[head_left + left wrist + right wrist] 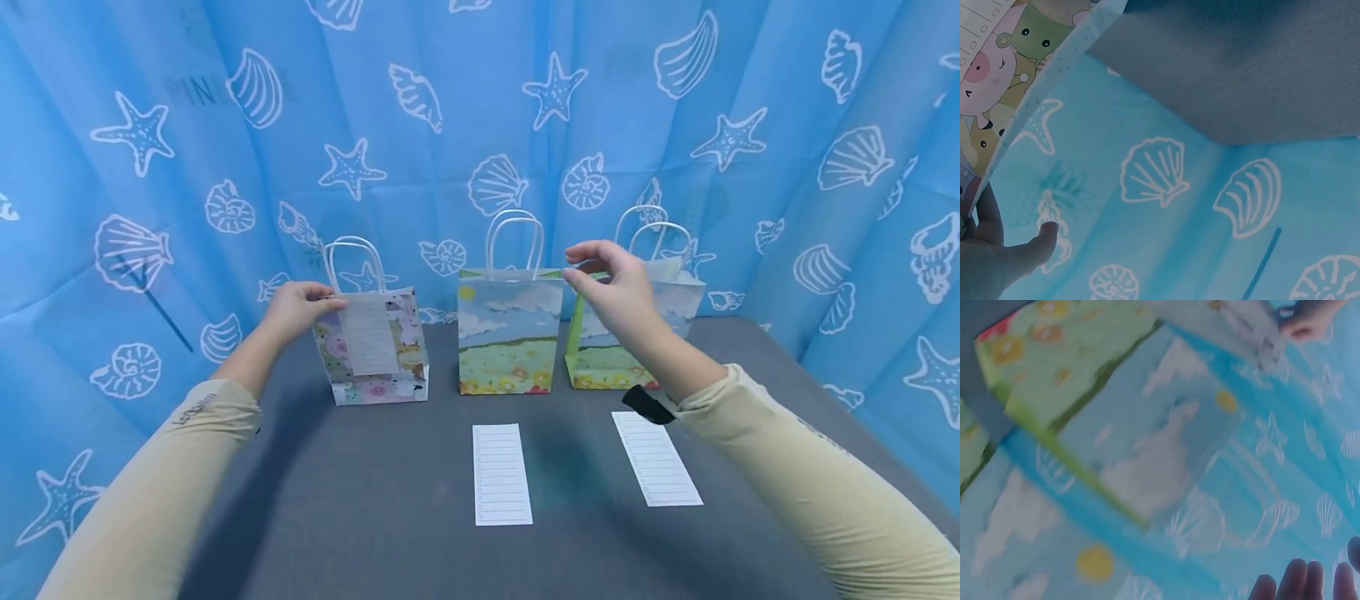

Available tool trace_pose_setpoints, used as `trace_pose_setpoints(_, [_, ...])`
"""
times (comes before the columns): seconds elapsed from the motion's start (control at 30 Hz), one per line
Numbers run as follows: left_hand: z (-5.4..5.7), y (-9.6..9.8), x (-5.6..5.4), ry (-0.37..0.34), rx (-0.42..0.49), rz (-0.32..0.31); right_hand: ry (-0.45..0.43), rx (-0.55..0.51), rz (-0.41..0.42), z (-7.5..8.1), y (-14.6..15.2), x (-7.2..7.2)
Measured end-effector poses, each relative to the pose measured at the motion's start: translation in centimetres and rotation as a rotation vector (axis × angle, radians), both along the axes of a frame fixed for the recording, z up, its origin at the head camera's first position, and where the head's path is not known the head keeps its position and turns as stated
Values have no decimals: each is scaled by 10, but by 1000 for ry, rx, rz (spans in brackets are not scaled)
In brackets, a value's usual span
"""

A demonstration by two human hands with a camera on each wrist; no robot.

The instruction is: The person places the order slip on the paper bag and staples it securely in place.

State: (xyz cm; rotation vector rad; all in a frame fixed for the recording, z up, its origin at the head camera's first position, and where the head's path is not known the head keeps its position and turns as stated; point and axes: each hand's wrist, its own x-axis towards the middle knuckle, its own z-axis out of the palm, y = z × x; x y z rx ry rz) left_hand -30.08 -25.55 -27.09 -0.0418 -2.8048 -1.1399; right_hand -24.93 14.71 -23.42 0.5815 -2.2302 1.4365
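Observation:
Three paper gift bags with white handles stand in a row on the grey table. At the leftmost, a bag printed with cartoon animals (pixel 412 333), my left hand (pixel 296 312) pinches the upper left edge. A white lined paper slip (pixel 371 337) lies flat against that bag's front, its top corner at my thumb. My right hand (pixel 618 287) hovers loosely curved, holding nothing, in front of the right landscape bag (pixel 607 367). Beside it stands the middle landscape bag (pixel 510 333), printed with clouds and flowers. In the right wrist view my right fingertips (pixel 1297 581) are spread apart.
Two more lined slips lie on the grey table (pixel 360 500): one slip (pixel 502 475) before the middle bag, another slip (pixel 658 458) before the right bag. A blue curtain (pixel 450 92) with white shells and starfish hangs right behind the bags.

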Motion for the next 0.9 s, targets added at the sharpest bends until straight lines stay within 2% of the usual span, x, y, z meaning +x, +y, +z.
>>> trace_pose_setpoints(0.23, [-1, 0, -2, 5, -3, -4, 71, -20, -139, 0, 50, 11])
trace_pose_setpoints(0.47, [-2, 1, -2, 13, -12, -7, 39, -61, -237, -11, 87, 20])
trace_pose_setpoints(0.57, [-2, 2, -3, 15, -10, -7, -6, -93, -277, -20, 103, 23])
trace_pose_setpoints(0.7, [-3, 1, -3, 16, -10, -2, -123, -130, -327, -33, 125, 28])
trace_pose_setpoints(0.9, [-3, -1, -2, 9, -16, -3, -294, -226, -329, -61, 158, 38])
